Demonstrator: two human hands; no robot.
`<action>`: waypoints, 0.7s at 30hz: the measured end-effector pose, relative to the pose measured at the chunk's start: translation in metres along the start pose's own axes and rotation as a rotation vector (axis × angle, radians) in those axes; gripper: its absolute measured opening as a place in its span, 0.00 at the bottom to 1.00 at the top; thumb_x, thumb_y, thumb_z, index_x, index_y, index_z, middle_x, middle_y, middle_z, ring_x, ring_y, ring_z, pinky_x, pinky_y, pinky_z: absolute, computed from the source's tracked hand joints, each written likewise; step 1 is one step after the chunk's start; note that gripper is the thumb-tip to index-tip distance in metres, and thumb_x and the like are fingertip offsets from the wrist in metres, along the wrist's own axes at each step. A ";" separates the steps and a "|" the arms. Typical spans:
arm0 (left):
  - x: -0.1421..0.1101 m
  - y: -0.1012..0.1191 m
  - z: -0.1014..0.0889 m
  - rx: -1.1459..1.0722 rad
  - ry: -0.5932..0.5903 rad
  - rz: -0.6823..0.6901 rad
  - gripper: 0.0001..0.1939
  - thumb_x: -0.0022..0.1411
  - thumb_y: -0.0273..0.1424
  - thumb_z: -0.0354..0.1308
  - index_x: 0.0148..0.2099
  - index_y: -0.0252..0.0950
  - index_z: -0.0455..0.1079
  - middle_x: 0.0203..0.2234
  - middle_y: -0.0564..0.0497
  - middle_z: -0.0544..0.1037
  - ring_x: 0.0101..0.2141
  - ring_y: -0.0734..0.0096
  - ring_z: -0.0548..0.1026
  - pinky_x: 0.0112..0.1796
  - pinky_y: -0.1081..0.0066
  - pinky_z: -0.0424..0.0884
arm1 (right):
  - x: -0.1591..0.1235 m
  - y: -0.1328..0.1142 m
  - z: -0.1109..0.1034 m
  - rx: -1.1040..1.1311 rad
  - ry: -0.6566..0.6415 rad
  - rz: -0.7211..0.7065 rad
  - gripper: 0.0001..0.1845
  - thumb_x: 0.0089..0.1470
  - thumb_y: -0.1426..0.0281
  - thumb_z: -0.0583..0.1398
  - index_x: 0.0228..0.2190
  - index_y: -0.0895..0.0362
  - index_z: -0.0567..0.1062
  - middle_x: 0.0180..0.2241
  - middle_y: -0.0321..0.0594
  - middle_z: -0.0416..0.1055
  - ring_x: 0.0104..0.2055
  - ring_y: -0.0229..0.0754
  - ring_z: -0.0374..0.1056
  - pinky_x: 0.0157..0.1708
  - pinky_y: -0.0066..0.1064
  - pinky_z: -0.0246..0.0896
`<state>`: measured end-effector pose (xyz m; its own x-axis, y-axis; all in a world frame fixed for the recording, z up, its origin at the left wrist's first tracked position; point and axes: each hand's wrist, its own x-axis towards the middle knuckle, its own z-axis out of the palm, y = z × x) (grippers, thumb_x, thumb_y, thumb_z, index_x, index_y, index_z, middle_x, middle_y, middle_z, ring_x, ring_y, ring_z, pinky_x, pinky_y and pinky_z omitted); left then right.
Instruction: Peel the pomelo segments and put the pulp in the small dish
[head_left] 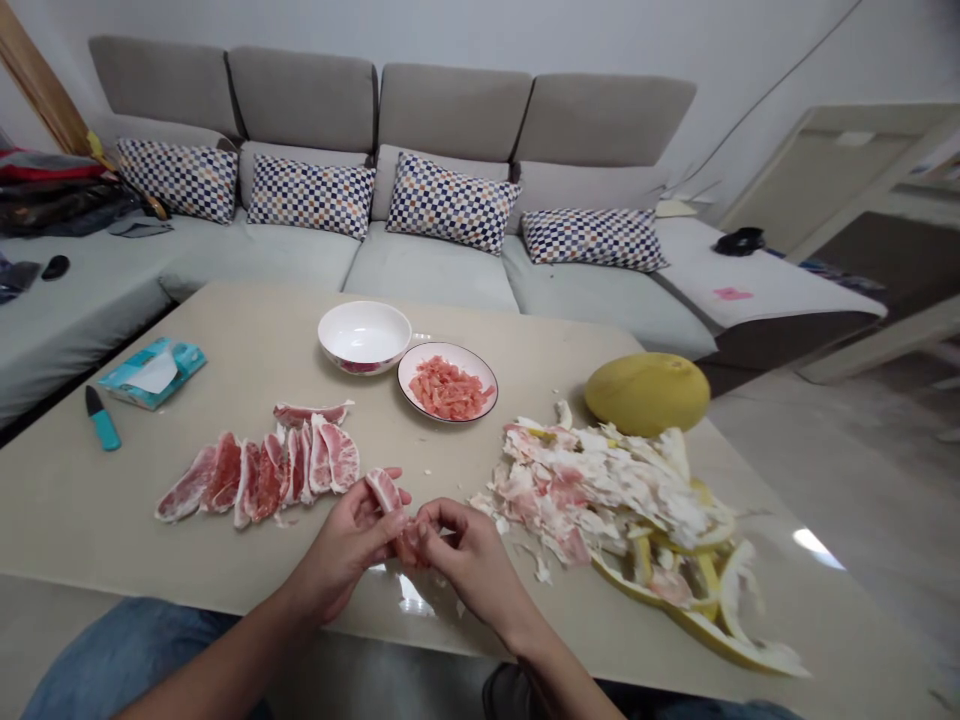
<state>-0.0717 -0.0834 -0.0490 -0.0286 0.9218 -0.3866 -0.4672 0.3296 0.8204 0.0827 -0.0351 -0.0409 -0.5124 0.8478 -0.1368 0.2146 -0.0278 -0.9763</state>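
Observation:
My left hand (pixel 345 545) and my right hand (pixel 469 560) meet above the table's front edge, both gripping a pink pomelo segment (pixel 386 492). Its lower part is mostly hidden by my fingers. Left of my hands lies a row of peeled pomelo segments (pixel 259 478). Beyond them, a white plate (pixel 424 372) holds a heap of pink pomelo flesh (pixel 450 390). A heap of white pith and yellow peel (pixel 600 490) lies just right of my right hand, and a whole yellow pomelo (pixel 646 394) rests behind it.
The beige table (pixel 150 500) has a glossy top. On it are an empty-looking white bowl (pixel 364 335), a small knife with a teal handle (pixel 103 418), and a teal tissue pack (pixel 152 372). Behind the table stands a grey sofa (pixel 427 280) with checked cushions.

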 end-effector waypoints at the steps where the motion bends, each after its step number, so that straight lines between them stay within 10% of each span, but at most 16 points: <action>1: 0.000 0.000 0.000 0.000 0.001 0.000 0.32 0.54 0.36 0.65 0.59 0.39 0.60 0.48 0.41 0.70 0.45 0.61 0.74 0.41 0.67 0.73 | 0.001 0.001 -0.002 0.005 0.007 0.011 0.11 0.52 0.66 0.58 0.22 0.58 0.70 0.19 0.34 0.68 0.22 0.35 0.63 0.24 0.25 0.56; 13: -0.005 0.010 0.005 -0.091 0.041 0.043 0.36 0.57 0.32 0.63 0.64 0.43 0.54 0.53 0.41 0.69 0.49 0.58 0.72 0.45 0.64 0.71 | 0.003 0.010 -0.007 0.186 0.081 0.095 0.18 0.50 0.56 0.60 0.25 0.58 0.70 0.21 0.33 0.66 0.23 0.35 0.62 0.26 0.27 0.57; 21: -0.005 0.013 0.001 -0.100 -0.023 0.026 0.39 0.58 0.31 0.62 0.67 0.46 0.49 0.52 0.42 0.69 0.55 0.54 0.66 0.47 0.64 0.70 | 0.012 -0.003 -0.013 0.143 -0.149 0.040 0.15 0.53 0.58 0.62 0.31 0.59 0.72 0.26 0.35 0.69 0.28 0.35 0.64 0.29 0.27 0.58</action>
<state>-0.0768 -0.0834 -0.0355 -0.0221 0.9345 -0.3552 -0.5522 0.2847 0.7836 0.0868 -0.0181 -0.0378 -0.6253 0.7571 -0.1892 0.1224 -0.1443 -0.9819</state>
